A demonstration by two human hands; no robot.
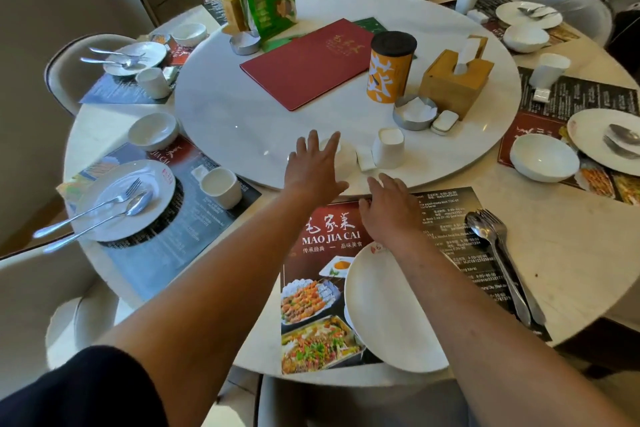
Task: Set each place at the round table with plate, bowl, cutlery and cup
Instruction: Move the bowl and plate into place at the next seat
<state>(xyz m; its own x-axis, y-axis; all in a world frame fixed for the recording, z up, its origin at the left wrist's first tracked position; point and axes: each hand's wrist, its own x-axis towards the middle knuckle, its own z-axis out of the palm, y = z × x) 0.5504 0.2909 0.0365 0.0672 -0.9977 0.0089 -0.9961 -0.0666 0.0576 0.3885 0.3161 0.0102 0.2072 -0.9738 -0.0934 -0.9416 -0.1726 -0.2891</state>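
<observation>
1. Lower centre of the frame: your nearest place is half set. The plate [388,308] lies on the placemat [311,288], and a spoon and fork [498,253] rest together just to its right; neither bowl nor cup is on this mat yet.
2. Centre: your left hand [313,166] reaches out, fingers spread and empty, over a small white bowl [343,158] on the turntable [242,121]. Whether it touches the bowl, you cannot tell.
3. Just right of it, your right hand [388,208] lies flat, fingers spread, on the mat's top edge, holding nothing.
4. A white cup [388,147] waits on the turntable, close by.
5. Left, top and right edges: the other places in view appear fully set.
</observation>
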